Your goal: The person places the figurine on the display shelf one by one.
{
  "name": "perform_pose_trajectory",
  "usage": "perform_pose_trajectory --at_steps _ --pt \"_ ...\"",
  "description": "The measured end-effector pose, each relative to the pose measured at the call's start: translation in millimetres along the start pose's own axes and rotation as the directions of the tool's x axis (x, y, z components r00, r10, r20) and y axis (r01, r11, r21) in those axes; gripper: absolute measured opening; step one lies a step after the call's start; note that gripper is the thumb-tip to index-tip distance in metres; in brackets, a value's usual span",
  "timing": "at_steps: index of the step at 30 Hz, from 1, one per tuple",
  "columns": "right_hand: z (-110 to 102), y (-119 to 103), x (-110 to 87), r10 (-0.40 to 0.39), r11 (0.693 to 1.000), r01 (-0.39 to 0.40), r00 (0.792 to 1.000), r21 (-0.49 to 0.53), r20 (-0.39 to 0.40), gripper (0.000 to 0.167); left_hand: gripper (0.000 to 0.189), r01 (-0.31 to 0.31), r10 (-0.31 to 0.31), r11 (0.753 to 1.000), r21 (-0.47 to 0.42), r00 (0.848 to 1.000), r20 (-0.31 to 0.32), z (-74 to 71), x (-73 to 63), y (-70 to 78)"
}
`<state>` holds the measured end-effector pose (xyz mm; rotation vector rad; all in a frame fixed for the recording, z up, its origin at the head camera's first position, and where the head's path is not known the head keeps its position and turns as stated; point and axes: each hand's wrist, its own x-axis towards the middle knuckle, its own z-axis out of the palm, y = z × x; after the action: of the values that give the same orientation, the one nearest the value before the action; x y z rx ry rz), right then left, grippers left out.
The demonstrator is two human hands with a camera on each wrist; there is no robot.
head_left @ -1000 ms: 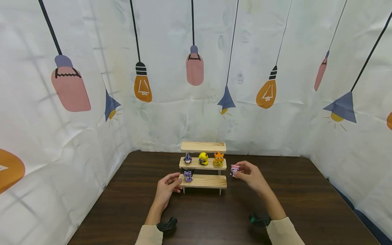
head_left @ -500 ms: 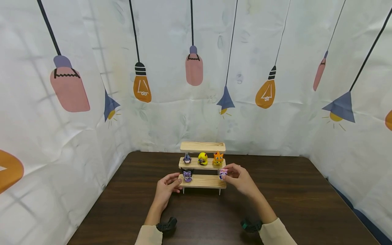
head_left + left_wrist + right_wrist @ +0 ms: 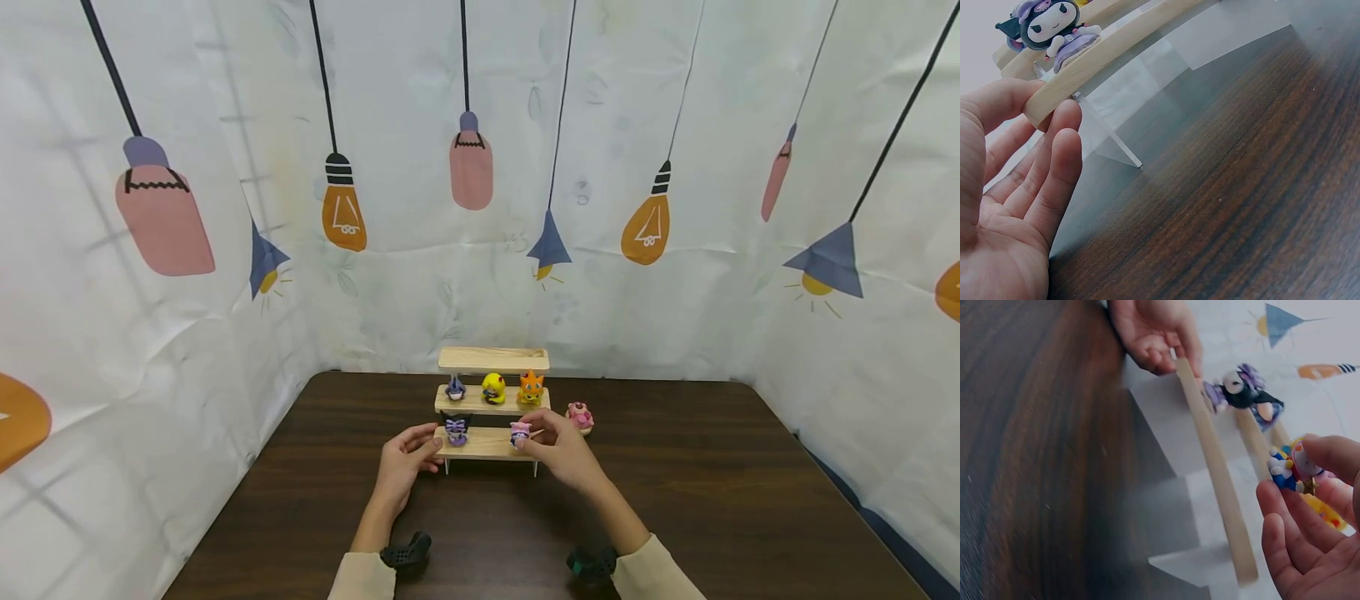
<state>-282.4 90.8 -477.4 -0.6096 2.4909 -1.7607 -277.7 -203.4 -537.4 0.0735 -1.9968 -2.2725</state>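
A three-tier wooden display stand point(image 3: 487, 446) with clear legs stands on the table. My left hand point(image 3: 399, 471) grips the left end of its lowest tier, thumb on top and fingertips beneath in the left wrist view. Beside the thumb sits a black-and-purple figurine point(image 3: 1054, 28) on that tier. My right hand point(image 3: 570, 454) pinches a small figurine point(image 3: 1285, 469) with a pink head and blue-and-white body, close over the right part of the lowest tier. The middle tier bears a purple-blue figurine point(image 3: 455, 388), a yellow one point(image 3: 493, 388) and an orange one point(image 3: 531, 387).
A pink figurine point(image 3: 580, 417) stands on the dark wooden table point(image 3: 712, 483), just behind my right hand. The stand's top tier point(image 3: 493, 360) rises close to the patterned curtain point(image 3: 420, 317) at the back.
My right hand has carried the pinched figurine leftward, from right of the stand to above its lowest tier. The pink figurine behind it has come into view. My left hand keeps its grip.
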Motion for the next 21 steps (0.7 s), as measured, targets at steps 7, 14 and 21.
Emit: perform_pose_trajectory --at_steps 7,14,21 --pt "14.7 2.6 3.4 -0.021 1.0 0.021 1.0 -0.005 -0.006 0.033 0.041 0.0 0.0 1.0 -0.001 1.0 -0.001 -1.1 -0.3 -0.5" --pt "24.6 0.5 9.0 -0.039 0.999 0.039 0.999 -0.023 -0.03 0.032 0.042 0.0 0.0 1.0 0.002 1.0 0.0 -1.3 0.7 -1.5" --pt "33.3 1.3 15.9 -0.058 0.997 0.054 0.996 -0.061 -0.068 0.03 0.042 0.003 -0.003 1.0 0.003 1.0 0.0 -1.9 2.0 -3.0"
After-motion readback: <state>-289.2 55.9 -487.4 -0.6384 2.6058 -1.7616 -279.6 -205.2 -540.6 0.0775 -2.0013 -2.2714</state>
